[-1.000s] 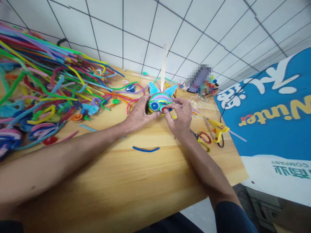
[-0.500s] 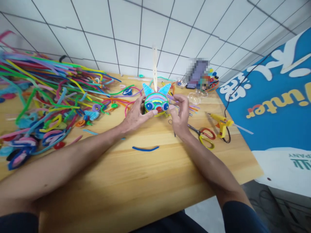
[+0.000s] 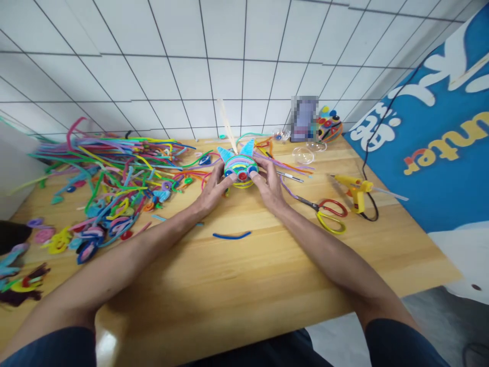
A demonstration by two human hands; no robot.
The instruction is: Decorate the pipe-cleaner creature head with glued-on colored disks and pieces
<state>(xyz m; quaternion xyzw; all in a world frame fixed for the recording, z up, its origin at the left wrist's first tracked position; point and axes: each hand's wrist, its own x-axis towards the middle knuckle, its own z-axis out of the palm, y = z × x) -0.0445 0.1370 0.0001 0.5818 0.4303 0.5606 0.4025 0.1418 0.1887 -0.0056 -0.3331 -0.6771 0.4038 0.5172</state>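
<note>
A round, colourful striped craft face (image 3: 240, 164) with light blue pointed ears, blue eyes and a red nose is held between both hands at the back middle of the table. My left hand (image 3: 214, 191) grips its left side, thumb near the left eye. On the other side, my right hand (image 3: 269, 186) holds it with the thumb by the right eye. A pale stick (image 3: 228, 127) rises behind the ears. In front of the hands lies a short dark blue pipe cleaner (image 3: 232, 236).
Many loose pipe cleaners (image 3: 114, 158) cover the left of the wooden table (image 3: 229, 285). Scissors (image 3: 317, 206) and a yellow glue gun (image 3: 355, 192) lie on the right. Near the wall are a phone (image 3: 304, 120) and clear plastic domes (image 3: 303, 155).
My right hand has closed in on the craft face and now holds its right side. The camera view has shifted, showing more of the table's left side.
</note>
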